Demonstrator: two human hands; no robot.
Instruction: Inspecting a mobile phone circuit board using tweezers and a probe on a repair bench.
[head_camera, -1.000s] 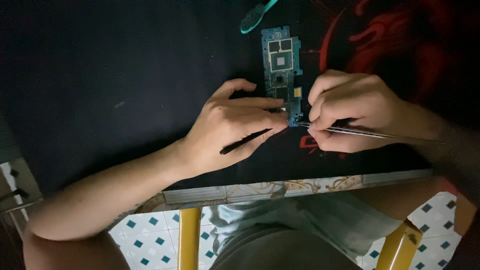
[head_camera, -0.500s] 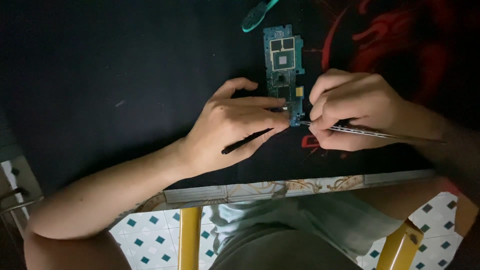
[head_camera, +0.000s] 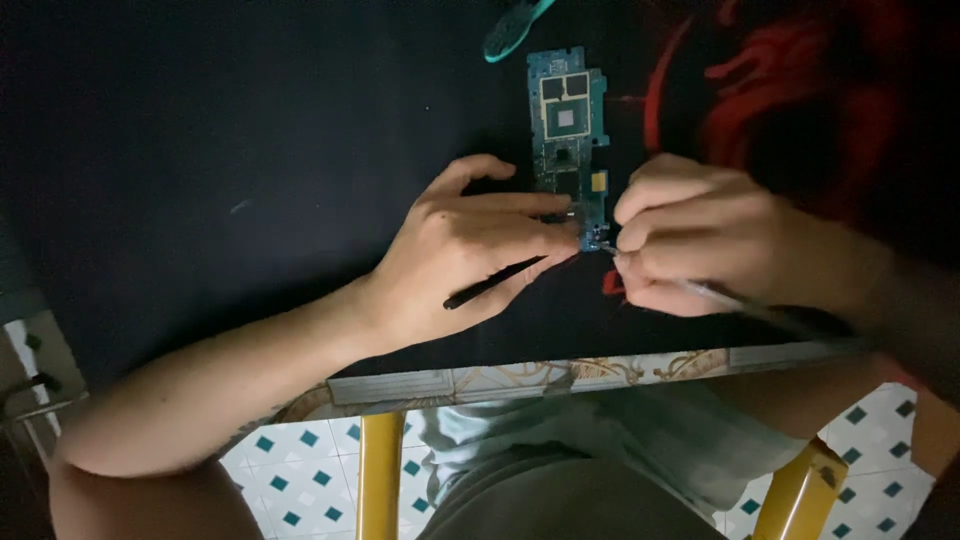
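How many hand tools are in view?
3: a thin black tool in the left hand, a slim metal tool in the right hand, a teal tool at the top edge.

both hands (tools gripped) (head_camera: 470, 250) (head_camera: 700, 240) meet at circuit board (head_camera: 567, 130).

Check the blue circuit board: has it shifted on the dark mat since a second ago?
No. The circuit board sits at the same spot relative to the teal tool above it and the mat's red print.
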